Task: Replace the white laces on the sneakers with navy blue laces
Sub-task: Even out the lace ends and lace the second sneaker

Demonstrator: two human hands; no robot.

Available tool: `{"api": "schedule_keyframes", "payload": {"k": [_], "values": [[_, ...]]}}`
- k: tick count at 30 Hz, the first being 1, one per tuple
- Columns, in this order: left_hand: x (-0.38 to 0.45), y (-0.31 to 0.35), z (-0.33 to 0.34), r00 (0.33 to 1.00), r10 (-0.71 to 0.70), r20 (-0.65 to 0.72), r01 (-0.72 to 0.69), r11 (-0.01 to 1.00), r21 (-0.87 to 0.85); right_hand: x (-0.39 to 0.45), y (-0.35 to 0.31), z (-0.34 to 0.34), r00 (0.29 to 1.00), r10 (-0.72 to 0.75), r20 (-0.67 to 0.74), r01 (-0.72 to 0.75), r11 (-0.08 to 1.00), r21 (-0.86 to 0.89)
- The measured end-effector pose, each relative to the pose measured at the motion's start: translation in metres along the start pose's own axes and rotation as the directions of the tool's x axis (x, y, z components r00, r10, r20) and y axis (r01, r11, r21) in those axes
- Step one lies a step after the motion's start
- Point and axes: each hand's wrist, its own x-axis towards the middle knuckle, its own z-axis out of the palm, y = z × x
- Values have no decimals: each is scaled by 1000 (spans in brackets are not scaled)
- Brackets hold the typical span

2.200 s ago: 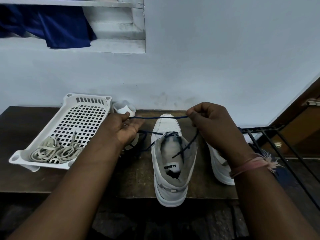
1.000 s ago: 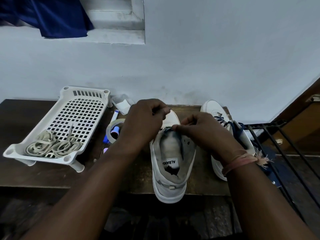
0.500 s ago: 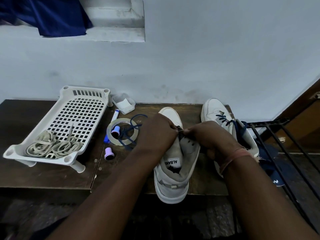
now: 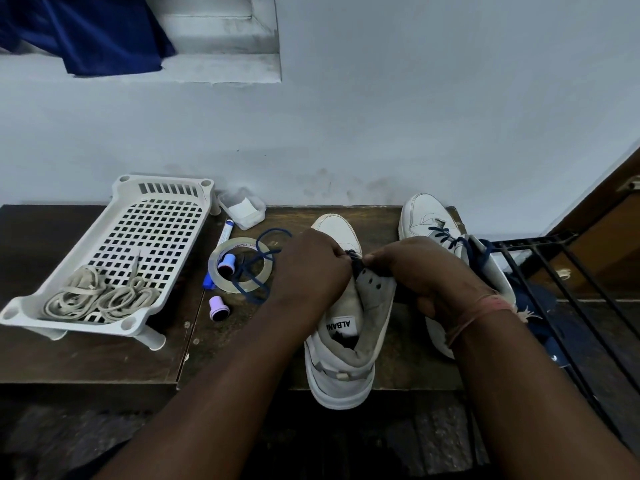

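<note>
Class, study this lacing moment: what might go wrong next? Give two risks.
1. The loose navy lace trails over the tape roll; pulling it through may drag the roll.
2. The near sneaker has its heel past the table edge; a tug from either hand might tip it off.

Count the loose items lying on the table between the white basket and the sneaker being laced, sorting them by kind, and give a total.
Tape roll: 1
Marker pen: 1
Purple caps: 2, one inside the tape roll
Small clear container: 1
Navy blue lace trailing over the tape roll: 1
Total: 6
</note>
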Motion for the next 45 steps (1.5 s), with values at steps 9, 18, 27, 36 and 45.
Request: {"api": "schedule_keyframes", "payload": {"k": [9,18,27,36,45], "values": [[1,-7,-6,997,-10,70,12,1000,-18,16,12,-1,994,-86,60,90,995,-53],[2,-10,-5,996,-14,89,16,1000,-15,24,17,2,993,-66,100,77,992,-104],[0,-4,-5,997,47,61,-52,996,71,11,4,-5,995,-78,59,83,993,-82],[-1,-4,-5,996,60,72,-66,994,91,26,20,0,990,-78,116,75,997,30],[0,-23,-19,993,-107,46,109,993,-54,6,-1,-8,967,-236,-94,234,972,-30]]}}
